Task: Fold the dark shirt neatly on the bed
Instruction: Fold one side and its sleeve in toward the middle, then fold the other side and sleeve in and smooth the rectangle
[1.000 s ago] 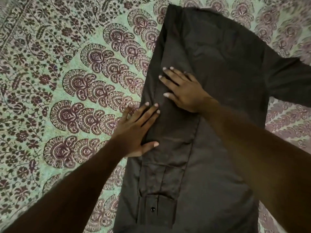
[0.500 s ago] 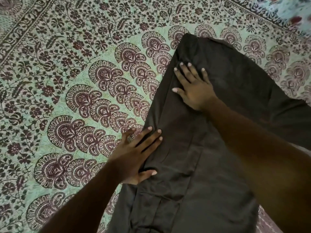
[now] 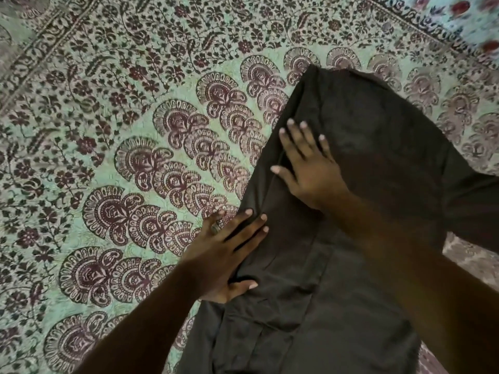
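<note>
The dark shirt (image 3: 359, 147) lies flat on the patterned bedspread, running from the lower middle up toward the upper right, with its left side folded inward along a long straight edge. My left hand (image 3: 229, 255) rests palm down on that folded edge, fingers spread, a ring on one finger. My right hand (image 3: 310, 171) presses flat on the shirt farther up, fingers apart, just right of the fold. One sleeve (image 3: 475, 211) extends off to the right, partly hidden behind my right forearm.
The green bedspread (image 3: 121, 130) with maroon floral and fan motifs covers the bed all around. A lighter floral cloth (image 3: 464, 14) shows at the top right corner. A pale patch of sheet (image 3: 464, 255) lies to the right under the sleeve.
My right hand has slid farther up along the folded edge of the shirt. My left hand stays pressed on the fold. The view has tilted, showing more of the bedspread beyond the shirt.
</note>
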Demonstrator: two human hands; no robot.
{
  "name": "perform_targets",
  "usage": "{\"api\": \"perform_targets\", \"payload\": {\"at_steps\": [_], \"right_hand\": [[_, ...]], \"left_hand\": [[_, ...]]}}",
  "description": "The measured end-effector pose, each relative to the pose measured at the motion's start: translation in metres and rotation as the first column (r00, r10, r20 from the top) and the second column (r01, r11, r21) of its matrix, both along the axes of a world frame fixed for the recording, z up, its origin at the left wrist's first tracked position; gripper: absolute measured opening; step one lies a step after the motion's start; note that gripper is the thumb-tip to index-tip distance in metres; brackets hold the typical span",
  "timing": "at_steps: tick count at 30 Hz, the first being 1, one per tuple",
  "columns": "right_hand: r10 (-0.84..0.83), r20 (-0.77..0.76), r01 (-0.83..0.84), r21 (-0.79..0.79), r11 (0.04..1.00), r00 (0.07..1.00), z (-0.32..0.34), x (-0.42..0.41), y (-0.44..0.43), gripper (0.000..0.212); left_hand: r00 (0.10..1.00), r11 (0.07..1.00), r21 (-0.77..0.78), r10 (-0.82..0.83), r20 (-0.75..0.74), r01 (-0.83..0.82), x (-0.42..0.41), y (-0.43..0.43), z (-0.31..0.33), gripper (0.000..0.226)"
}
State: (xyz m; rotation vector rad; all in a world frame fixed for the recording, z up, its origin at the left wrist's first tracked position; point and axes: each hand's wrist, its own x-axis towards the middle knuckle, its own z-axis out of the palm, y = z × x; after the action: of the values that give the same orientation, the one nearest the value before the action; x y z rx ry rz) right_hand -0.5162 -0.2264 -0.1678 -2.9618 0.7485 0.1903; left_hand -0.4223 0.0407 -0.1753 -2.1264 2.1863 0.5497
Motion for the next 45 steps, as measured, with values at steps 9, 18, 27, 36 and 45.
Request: {"api": "perform_targets", "payload": {"at_steps": [9, 18, 27, 36, 45], "right_hand": [[-0.243, 0.014, 0.242, 0.043, 0.969, 0.970, 0.008, 0.014, -0.021, 0.073], [-0.153, -0.105, 0.167, 0.144, 0.975, 0.983, 0.004, -0.127, 0.164, 0.068], [-0.017, -0.116, 0.030, 0.114, 0.993, 0.993, 0.007, -0.193, 0.268, 0.077], [0.010, -0.088, 0.007, 0.189, 0.982, 0.996, 0.016, -0.235, 0.317, 0.089], [-0.559, 0.482, 0.259, 0.554, 0.791, 0.675, 0.039, -0.250, 0.260, 0.037]], "left_hand": [[0.999, 0.998, -0.061, -0.007, 0.044, 0.010, -0.004, 0.004, 0.003, 0.102], [0.995, 0.952, -0.305, 0.002, 0.104, 0.030, -0.023, 0.028, 0.001, 0.069], [0.993, 0.995, 0.082, -0.060, 0.097, 0.052, -0.052, 0.069, 0.032, 0.139], [0.982, 0.965, 0.261, -0.053, 0.183, 0.003, -0.074, 0.067, 0.044, 0.160], [0.933, 0.948, 0.031, 0.317, -0.173, -0.316, -0.124, 0.038, 0.081, 0.078]]}}
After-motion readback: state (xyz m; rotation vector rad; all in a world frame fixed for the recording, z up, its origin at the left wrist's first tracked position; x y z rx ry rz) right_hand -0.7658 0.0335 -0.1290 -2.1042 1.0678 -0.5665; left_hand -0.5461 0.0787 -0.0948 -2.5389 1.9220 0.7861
